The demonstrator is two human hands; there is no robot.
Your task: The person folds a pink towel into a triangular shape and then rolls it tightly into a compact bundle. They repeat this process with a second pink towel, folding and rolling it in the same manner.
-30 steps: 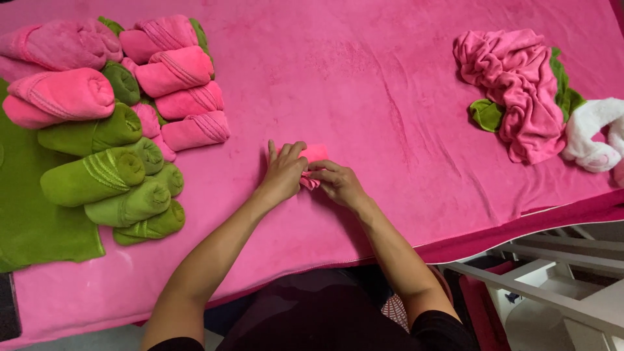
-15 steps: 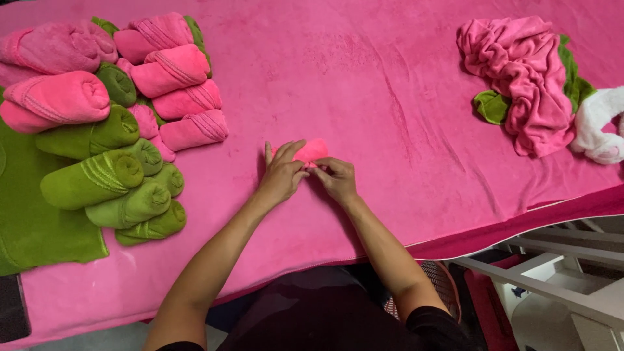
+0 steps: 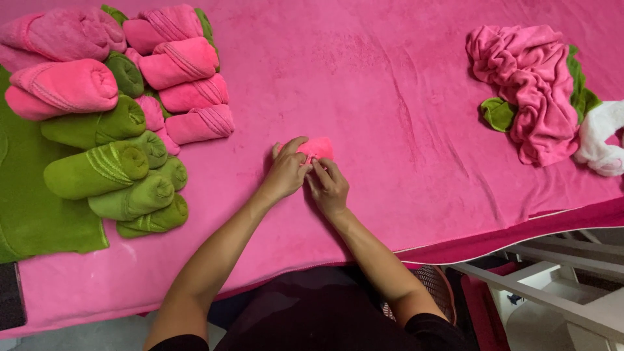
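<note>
A small bright pink cloth point(image 3: 317, 148) lies folded on the pink table cover point(image 3: 364, 78), near its middle. My left hand point(image 3: 286, 172) grips the cloth's left side with curled fingers. My right hand point(image 3: 328, 185) pinches the cloth's near edge just beside it. Both hands touch each other over the cloth, which is mostly hidden under the fingers.
Several rolled pink towels point(image 3: 175, 62) and rolled green towels point(image 3: 97, 169) are stacked at the left on a flat green towel point(image 3: 32, 221). A heap of crumpled pink cloth point(image 3: 530, 91), green cloth point(image 3: 499, 112) and a white cloth point(image 3: 601, 140) lies at the right. White furniture point(image 3: 552, 292) stands below the table edge.
The hands have drawn closer together on the small pink cloth, and the cloth looks more tightly bunched. The view shifted slightly.
</note>
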